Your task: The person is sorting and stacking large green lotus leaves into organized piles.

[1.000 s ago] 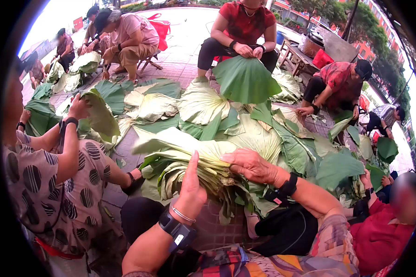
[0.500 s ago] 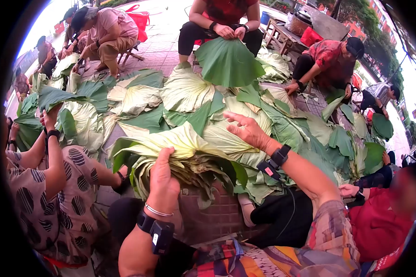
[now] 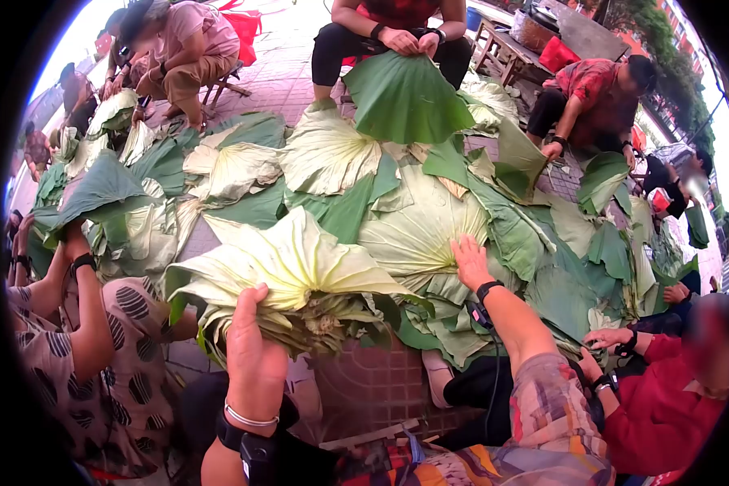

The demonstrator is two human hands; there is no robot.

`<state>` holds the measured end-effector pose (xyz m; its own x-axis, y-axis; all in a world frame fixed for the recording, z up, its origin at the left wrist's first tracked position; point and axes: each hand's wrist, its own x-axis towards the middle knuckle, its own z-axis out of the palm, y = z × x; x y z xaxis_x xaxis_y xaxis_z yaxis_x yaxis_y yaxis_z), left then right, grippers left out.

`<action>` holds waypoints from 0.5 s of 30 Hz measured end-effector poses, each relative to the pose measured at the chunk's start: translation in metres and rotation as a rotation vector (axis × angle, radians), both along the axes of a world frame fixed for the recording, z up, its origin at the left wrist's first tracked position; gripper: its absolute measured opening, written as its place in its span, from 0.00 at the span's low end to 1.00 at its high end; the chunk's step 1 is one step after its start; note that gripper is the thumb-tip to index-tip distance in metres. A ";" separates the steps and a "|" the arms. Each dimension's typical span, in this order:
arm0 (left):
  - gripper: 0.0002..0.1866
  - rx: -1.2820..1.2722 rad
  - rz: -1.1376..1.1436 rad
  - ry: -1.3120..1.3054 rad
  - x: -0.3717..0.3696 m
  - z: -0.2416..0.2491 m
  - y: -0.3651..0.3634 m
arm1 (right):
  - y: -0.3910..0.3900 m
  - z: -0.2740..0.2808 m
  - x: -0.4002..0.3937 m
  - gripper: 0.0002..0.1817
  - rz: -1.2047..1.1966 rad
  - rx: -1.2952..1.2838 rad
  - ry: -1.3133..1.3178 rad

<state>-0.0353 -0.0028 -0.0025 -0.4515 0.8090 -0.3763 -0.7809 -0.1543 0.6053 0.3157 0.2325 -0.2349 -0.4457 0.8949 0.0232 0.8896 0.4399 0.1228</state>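
Note:
My left hand grips a thick stack of folded, pale green leaves, its thumb on top and the other fingers hidden beneath. The cut stem ends bunch at the stack's near side. Farther right, my right hand lies with spread fingers on the near edge of a broad pale leaf in the pile. Darker green leaves overlap beside and under that leaf.
Across the pile a seated person holds a large green leaf. Co-workers sit close at left and right, others farther back. A wooden table stands at the back right. Brick paving shows below the stack.
My right hand has moved from the air down onto the pale leaf. The stack in my left hand has tilted and shifted slightly left and down. The right-hand co-worker's hands have come nearer the pile.

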 end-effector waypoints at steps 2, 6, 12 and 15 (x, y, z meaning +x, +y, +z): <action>0.18 -0.032 -0.017 -0.036 0.002 0.002 -0.001 | 0.008 -0.004 -0.005 0.33 -0.034 0.023 -0.045; 0.20 -0.076 -0.057 -0.083 0.000 0.001 0.001 | 0.018 -0.007 -0.016 0.28 -0.068 0.070 -0.098; 0.19 -0.044 -0.105 -0.099 0.007 0.010 0.000 | 0.024 0.020 -0.024 0.19 0.123 0.039 0.080; 0.18 -0.033 -0.118 -0.075 0.010 0.009 -0.001 | 0.042 0.059 -0.055 0.15 0.032 -0.016 0.436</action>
<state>-0.0256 -0.0041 0.0062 -0.3236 0.8414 -0.4328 -0.8355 -0.0394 0.5481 0.2608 0.2747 -0.1763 -0.4244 0.8827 0.2018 0.8430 0.4665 -0.2680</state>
